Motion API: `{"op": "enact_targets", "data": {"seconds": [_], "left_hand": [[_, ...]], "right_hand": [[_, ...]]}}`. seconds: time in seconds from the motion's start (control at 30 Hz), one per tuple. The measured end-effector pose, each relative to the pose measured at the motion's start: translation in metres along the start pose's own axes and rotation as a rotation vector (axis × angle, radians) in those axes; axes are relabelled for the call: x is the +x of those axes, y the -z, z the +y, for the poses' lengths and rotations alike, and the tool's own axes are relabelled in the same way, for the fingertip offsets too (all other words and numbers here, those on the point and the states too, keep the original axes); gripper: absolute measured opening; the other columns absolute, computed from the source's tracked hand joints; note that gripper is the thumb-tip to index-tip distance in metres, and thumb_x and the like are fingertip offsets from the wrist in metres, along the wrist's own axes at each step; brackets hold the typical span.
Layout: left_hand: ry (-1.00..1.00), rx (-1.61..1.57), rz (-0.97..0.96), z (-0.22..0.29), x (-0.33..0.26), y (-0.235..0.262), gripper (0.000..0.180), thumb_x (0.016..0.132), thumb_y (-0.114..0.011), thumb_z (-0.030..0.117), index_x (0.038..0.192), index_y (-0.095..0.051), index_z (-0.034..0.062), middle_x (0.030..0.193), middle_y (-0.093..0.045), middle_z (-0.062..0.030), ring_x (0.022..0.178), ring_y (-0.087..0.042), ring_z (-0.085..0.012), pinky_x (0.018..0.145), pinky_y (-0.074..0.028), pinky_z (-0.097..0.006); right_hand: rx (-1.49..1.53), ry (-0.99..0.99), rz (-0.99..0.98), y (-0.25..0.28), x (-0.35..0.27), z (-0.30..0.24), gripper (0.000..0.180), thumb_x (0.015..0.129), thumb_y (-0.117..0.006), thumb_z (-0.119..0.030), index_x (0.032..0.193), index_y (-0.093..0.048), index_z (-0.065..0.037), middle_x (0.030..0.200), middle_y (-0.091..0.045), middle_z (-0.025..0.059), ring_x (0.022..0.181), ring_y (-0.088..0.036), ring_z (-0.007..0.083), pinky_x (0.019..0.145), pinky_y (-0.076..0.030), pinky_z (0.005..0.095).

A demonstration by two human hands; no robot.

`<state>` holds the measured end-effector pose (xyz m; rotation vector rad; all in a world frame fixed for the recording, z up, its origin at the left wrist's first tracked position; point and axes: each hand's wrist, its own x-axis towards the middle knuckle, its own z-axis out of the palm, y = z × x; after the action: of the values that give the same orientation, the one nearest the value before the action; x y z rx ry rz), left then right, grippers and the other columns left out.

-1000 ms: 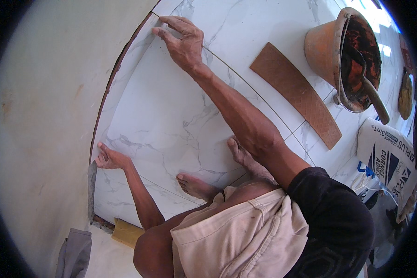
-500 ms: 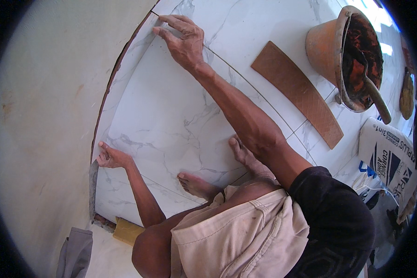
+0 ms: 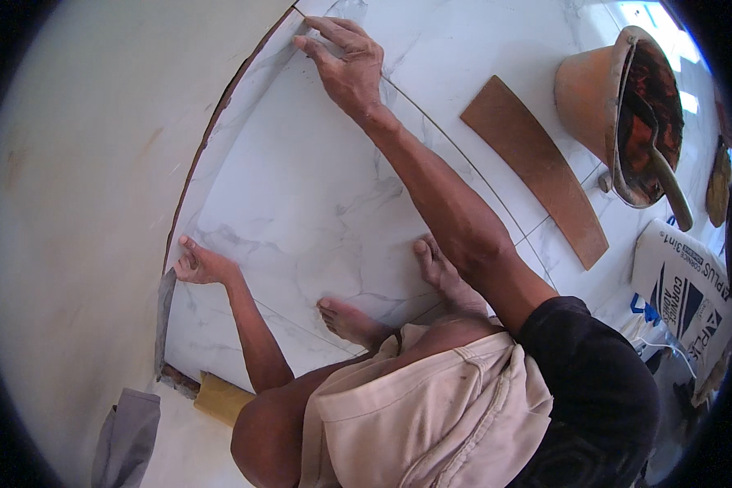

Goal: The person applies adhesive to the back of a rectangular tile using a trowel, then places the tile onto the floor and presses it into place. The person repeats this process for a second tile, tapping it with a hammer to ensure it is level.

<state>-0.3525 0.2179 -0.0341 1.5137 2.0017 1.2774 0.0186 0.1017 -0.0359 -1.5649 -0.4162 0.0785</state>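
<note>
A narrow strip of white, grey-veined tile (image 3: 224,150) lies along the foot of the wall, beside a large white floor tile (image 3: 301,163). My right hand (image 3: 350,65) is at the strip's far end, thumb and forefinger stretched out and apart, tips touching it near a joint. At the near end is my left hand (image 3: 207,264), its forefinger extended along the strip and the other fingers curled at its end, partly hidden. A dark, uneven gap (image 3: 211,122) runs between strip and wall. My bare feet (image 3: 354,321) rest on the large tile.
A brown plank-like tile (image 3: 537,171) lies to the right. Beyond it, an orange bucket (image 3: 581,98) holds dark reddish material and a curved-handled tool (image 3: 667,183). A white printed bag (image 3: 679,276) stands at right. A yellowish block (image 3: 220,398) and grey cloth-like piece (image 3: 126,439) are near left.
The whole view has shifted slightly, so the far things sit a little further right and lower. Both hands keep their places at the ends of the strip.
</note>
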Motion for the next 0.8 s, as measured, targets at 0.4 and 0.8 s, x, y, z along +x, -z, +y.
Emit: {"op": "enact_targets", "data": {"seconds": [0.4,0.8], "left_hand": [[-0.032,-0.145,-0.077,-0.005,-0.003,-0.007,0.09,0.08,-0.086,0.04,0.139,-0.037,-0.006,0.122,-0.048,-0.0178,0.113,-0.051,-0.028,0.09,-0.05,-0.038],[0.058,-0.108,-0.126,0.019,-0.008,-0.013,0.122,0.075,-0.088,0.044,0.155,-0.009,-0.0037,0.143,-0.023,-0.022,0.138,-0.027,-0.0343,0.112,-0.041,-0.05]], "right_hand": [[0.008,0.033,-0.049,0.001,0.0,0.006,0.035,0.084,-0.081,-0.025,0.114,-0.075,-0.008,0.113,-0.072,0.0123,0.106,-0.067,0.0239,0.095,-0.05,0.0332],[-0.004,-0.125,-0.147,0.001,-0.005,-0.01,0.048,0.087,-0.08,-0.031,0.124,-0.069,-0.002,0.127,-0.065,0.0157,0.12,-0.061,0.0261,0.103,-0.048,0.0377]]}}
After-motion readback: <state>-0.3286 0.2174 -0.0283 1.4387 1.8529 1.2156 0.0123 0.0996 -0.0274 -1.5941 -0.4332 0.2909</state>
